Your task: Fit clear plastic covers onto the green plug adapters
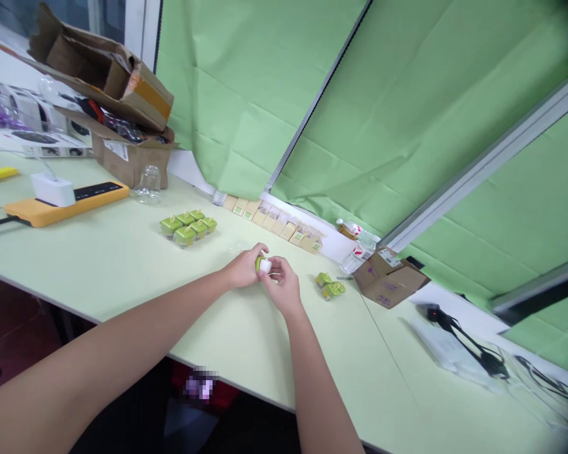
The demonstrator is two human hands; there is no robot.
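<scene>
Above the middle of the table (189, 290), both hands meet at a small green-and-white piece (265, 265), its exact kind too small to tell. My left hand (245, 267) is closed around its green side. My right hand (284, 287) pinches the white side with thumb and fingers. To the left sits a group of green-topped pieces (185, 235) with clear lower parts and small yellowish sticks. A smaller cluster of similar green pieces (330, 287) lies right of my right hand. Something clear and faint (239, 250) rests just behind my left hand.
Along the back edge runs a row of small tan boxes (274, 222). An orange power strip (82, 200), a clear jar (149, 185) and stacked cardboard boxes (132, 161) stand left. Right are a clear bottle (355, 257), a cardboard box (388, 277) and black cables (473, 347).
</scene>
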